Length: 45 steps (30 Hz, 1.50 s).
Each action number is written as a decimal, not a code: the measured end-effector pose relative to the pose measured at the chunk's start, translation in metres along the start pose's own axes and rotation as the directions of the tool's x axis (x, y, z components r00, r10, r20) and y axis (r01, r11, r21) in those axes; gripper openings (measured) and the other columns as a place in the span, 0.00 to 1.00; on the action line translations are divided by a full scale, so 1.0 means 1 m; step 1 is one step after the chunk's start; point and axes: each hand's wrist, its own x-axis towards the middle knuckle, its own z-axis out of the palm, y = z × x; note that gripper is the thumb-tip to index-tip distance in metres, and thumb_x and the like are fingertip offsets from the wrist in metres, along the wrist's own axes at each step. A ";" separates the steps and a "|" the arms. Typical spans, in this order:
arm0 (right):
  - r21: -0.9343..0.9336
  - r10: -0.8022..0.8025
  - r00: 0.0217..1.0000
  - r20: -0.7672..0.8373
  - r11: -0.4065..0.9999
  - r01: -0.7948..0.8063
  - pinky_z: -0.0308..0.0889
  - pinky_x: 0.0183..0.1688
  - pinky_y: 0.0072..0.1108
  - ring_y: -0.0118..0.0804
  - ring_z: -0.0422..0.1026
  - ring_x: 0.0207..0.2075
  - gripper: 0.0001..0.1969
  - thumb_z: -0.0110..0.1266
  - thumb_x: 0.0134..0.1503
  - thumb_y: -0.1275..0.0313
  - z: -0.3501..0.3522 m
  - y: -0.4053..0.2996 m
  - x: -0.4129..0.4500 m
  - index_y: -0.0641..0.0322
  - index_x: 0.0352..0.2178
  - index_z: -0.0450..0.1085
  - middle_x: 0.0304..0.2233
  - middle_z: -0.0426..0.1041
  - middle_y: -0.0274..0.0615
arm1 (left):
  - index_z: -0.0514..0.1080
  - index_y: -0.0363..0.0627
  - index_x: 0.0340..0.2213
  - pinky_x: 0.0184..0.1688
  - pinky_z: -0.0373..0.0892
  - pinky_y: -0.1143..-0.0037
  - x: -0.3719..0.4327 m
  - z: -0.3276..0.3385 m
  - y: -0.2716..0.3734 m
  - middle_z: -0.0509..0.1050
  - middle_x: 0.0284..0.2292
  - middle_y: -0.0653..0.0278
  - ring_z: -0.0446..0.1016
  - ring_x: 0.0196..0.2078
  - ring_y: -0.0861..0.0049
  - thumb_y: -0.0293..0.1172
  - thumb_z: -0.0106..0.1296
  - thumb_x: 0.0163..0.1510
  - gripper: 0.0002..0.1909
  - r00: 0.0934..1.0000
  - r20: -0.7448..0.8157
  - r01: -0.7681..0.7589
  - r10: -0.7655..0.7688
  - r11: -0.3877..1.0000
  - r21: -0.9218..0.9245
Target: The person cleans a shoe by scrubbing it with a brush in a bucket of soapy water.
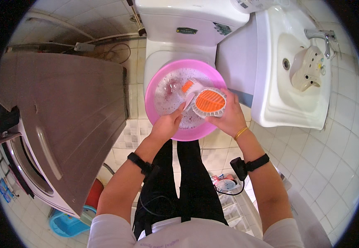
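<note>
A pink plastic basin (pixel 153 119) of sudsy water (pixel 167 104) rests on the toilet in front of me. Over it, my right hand (pixel 230 113) grips a shoe (pixel 211 100) by one end, with its orange and grey treaded sole turned up. The shoe's other end hangs low over the suds; I cannot tell whether it touches the water. My left hand (pixel 168 124) pinches a small pale brush (pixel 189 100) against the sole's side, near its middle. Its bristles are mostly hidden.
At the right, a white sink (pixel 281 102) with a chrome faucet (pixel 323 35) holds a cream clog (pixel 308 71). A washing machine (pixel 68 108) stands at the left. Below it are a blue basin (pixel 66 224) and a red container (pixel 95 192). A white rack (pixel 233 210) is behind my legs.
</note>
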 end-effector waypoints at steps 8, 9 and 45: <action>0.002 -0.023 1.000 -0.012 1.000 0.023 0.72 0.79 0.47 0.71 0.71 0.75 0.64 0.90 0.49 0.59 0.017 -0.002 -0.006 0.61 0.80 0.57 0.72 0.68 0.65 | 0.74 0.64 0.79 0.45 0.81 0.43 0.071 -0.003 0.023 0.87 0.38 0.34 0.88 0.40 0.34 0.40 0.55 0.82 0.29 0.998 0.057 0.026 -0.032 0.994 0.106; -0.001 -0.005 1.000 -0.013 1.000 0.005 0.72 0.78 0.47 0.71 0.71 0.75 0.64 0.90 0.49 0.59 0.006 0.009 -0.005 0.61 0.80 0.57 0.72 0.68 0.65 | 0.74 0.64 0.79 0.45 0.81 0.43 0.060 0.002 0.022 0.87 0.38 0.34 0.88 0.40 0.34 0.40 0.55 0.82 0.29 0.998 0.064 0.013 -0.020 0.995 0.099; 0.014 -0.024 0.996 -0.086 1.000 0.026 0.75 0.75 0.46 0.68 0.73 0.75 0.66 0.93 0.45 0.57 -0.004 -0.012 -0.006 0.61 0.77 0.56 0.72 0.71 0.66 | 0.77 0.58 0.77 0.42 0.84 0.48 -0.017 -0.045 0.165 0.87 0.36 0.39 0.90 0.37 0.41 0.38 0.60 0.81 0.29 0.999 -0.028 -0.035 0.038 0.994 0.100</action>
